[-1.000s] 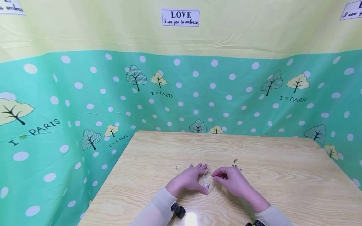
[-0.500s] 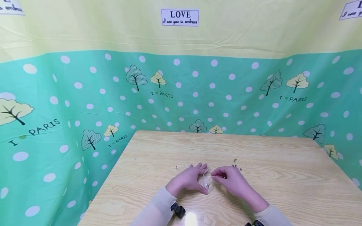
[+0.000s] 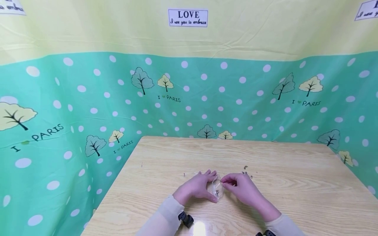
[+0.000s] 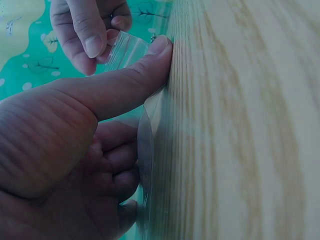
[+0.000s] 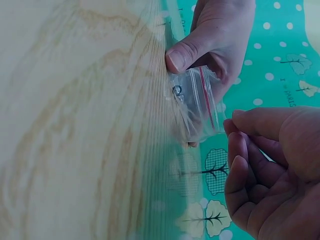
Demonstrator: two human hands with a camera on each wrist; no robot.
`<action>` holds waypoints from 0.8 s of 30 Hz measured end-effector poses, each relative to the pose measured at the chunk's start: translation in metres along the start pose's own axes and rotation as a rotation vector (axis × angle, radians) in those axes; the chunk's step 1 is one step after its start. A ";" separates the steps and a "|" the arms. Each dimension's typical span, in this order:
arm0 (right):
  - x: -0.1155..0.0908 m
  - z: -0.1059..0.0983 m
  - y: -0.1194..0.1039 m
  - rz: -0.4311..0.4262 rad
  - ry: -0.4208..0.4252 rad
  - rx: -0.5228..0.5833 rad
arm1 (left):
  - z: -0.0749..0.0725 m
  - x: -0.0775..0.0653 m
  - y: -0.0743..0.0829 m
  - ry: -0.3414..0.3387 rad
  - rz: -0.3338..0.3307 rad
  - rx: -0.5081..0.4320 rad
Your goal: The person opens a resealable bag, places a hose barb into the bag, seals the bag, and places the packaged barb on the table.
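- L hand (image 3: 199,186): thumb & fingers curled round the clear zip bag (image 5: 192,102), low over the table (image 3: 280,160); can't tell if bag rests on it.
- R hand (image 3: 240,188): thumb & forefinger pinching the bag's lip, opp. L hand.
- To do well: prob. best to steady bag w/ L, work only the lip w/ R, avoid tipping out the small dark bits (image 3: 217,192) inside.
- Vs 1 sec ago: hands & bag approx. same; bits inside look slightly shifted, too tiny to be sure.
- Beyond bag, to its right: loose dark pieces (image 3: 246,173).
- Behind bag, well apart: dotted green cloth (image 3: 195,80).
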State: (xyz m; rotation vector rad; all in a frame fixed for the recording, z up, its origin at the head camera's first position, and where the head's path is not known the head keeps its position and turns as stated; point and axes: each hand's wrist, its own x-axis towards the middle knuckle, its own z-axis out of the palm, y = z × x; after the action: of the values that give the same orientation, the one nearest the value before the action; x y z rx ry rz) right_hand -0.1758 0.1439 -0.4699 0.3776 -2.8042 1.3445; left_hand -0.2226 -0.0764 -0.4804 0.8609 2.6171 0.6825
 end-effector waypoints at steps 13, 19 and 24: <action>-0.001 -0.001 0.000 0.005 -0.003 0.001 | 0.001 0.001 -0.002 -0.005 0.016 0.015; -0.001 -0.004 0.000 0.009 -0.014 0.013 | 0.001 0.001 -0.003 -0.005 0.017 0.010; 0.001 -0.014 0.005 0.028 0.023 -0.004 | 0.001 0.002 -0.003 -0.005 0.012 0.005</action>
State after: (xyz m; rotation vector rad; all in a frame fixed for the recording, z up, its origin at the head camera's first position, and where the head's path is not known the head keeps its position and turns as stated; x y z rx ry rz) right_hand -0.1792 0.1574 -0.4645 0.3219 -2.8033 1.3399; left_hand -0.2251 -0.0774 -0.4830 0.8787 2.6121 0.6766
